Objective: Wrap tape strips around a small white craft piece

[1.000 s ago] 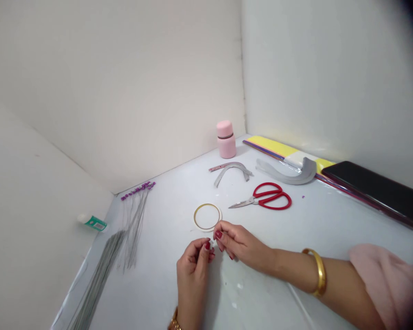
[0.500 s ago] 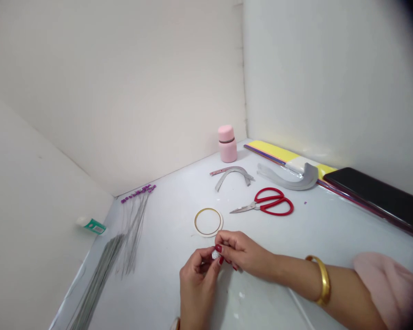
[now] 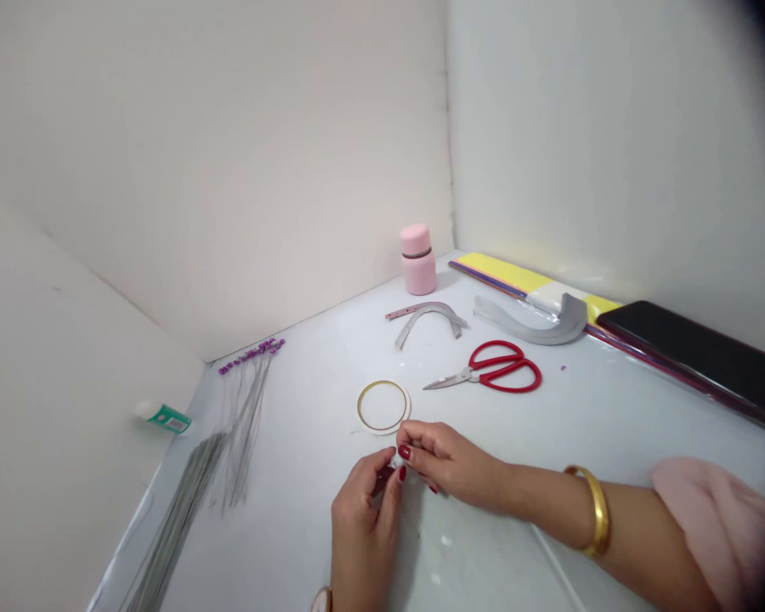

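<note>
Left hand (image 3: 363, 518) and right hand (image 3: 452, 463) pinch a tiny pale bit (image 3: 393, 461) between fingertips; looks super light and fiddly, so fingertip grip only.

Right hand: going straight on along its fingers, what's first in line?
The left hand, almost immediately. The fingertips of the right hand point straight at its fingers, around a small pale item. Depth is unclear, so they may already touch.

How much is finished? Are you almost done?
Done: a row of wires with purple beads lies by the wall. In hand: the right hand and left hand pinch a tiny pale piece at the fingertips. Left: a thick bundle of plain grey wires shows no beads.
</note>
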`<state>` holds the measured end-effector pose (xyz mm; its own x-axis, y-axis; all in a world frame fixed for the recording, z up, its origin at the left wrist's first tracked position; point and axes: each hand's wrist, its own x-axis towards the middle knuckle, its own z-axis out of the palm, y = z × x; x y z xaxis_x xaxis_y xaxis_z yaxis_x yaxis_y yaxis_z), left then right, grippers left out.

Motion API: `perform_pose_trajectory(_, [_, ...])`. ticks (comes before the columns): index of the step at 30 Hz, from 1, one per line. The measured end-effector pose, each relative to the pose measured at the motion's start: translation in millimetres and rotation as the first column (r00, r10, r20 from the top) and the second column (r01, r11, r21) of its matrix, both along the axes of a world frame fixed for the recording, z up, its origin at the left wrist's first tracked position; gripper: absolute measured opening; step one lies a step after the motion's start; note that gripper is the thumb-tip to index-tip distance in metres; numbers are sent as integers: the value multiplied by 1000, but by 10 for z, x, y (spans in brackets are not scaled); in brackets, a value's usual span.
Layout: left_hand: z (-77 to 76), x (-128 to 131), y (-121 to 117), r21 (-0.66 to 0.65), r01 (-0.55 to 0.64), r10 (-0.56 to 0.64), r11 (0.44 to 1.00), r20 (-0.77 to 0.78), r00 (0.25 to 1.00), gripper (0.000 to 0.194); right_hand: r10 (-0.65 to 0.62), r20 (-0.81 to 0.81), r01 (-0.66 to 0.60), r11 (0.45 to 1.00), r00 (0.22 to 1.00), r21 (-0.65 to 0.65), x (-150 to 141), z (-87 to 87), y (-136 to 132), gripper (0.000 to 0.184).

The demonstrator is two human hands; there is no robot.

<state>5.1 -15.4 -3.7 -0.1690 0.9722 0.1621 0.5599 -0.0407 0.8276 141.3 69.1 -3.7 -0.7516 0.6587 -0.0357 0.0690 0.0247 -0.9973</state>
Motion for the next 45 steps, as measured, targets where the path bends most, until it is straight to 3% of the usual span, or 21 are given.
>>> perform_pose_trajectory(7, [1, 20, 19, 31, -35, 29, 999, 166, 986, 16, 9, -3, -9, 999, 1000, -34, -6, -29, -2, 22])
perform_pose_trajectory(13, [19, 30, 32, -48, -68, 78, 997, 251, 965, 16, -12, 10, 12, 1000, 1000, -9, 7, -37, -14, 18])
perform_pose_trajectory(18, [27, 23, 86, -214, -35, 157, 976, 584, 796, 18, 8, -9, -8, 999, 1000, -42, -4, -18, -5, 20])
perform_pose_trajectory(20, [23, 14, 100, -258, -64, 218, 964, 633, 743, 19, 5, -25, -6, 998, 1000, -63, -7, -19, 4, 21])
perform_pose_trajectory(23, [14, 4, 109, -268, -89, 248, 959, 648, 721, 19, -21, -42, 18, 997, 999, -70, -5, -30, 15, 22])
perform_pose_trajectory(28, [18, 13, 105, -245, -45, 203, 968, 666, 718, 17, 13, 45, -19, 989, 999, 146, 10, -28, 7, 21])
perform_pose_trajectory(35, [12, 23, 119, -227, -7, 166, 974, 692, 703, 14, -52, 100, 7, 916, 994, 402, 25, 19, -26, 18])
perform_pose_trajectory(38, [0, 9, 115, -229, -28, 187, 973, 711, 678, 13, -179, 156, 84, 873, 971, 481, 46, 28, 48, 20])
perform_pose_trajectory(42, [-3, -15, 98, -231, -69, 224, 970, 755, 616, 13, -442, 248, 198, 744, 862, 638, 205, 100, 341, 17])
perform_pose_trajectory(45, [4, -31, 96, -226, -97, 241, 969, 796, 556, 14, -569, 332, 171, 655, 752, 736, 460, 179, 602, 21])
